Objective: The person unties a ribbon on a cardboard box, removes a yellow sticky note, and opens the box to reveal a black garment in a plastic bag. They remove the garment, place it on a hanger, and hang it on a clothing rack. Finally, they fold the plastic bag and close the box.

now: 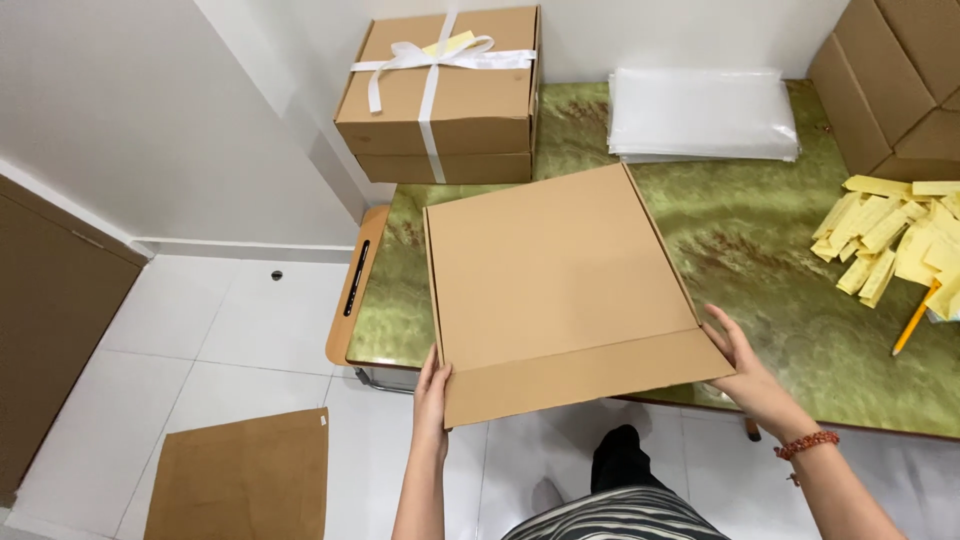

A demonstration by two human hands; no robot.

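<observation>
Cardboard box point(560, 275) lies flat, front flap toward the person, both hands point(432, 392) gripping its near corners

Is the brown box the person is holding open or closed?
Closed. The flat cardboard box lies on the green table with its lid down and its front flap folded over; the left hand and right hand hold its front corners.

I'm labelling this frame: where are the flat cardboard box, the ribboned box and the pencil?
flat cardboard box point(560, 275): head view, lid middle.
ribboned box point(480, 100): head view, top face.
pencil point(916, 319): head view, mid shaft.
</observation>
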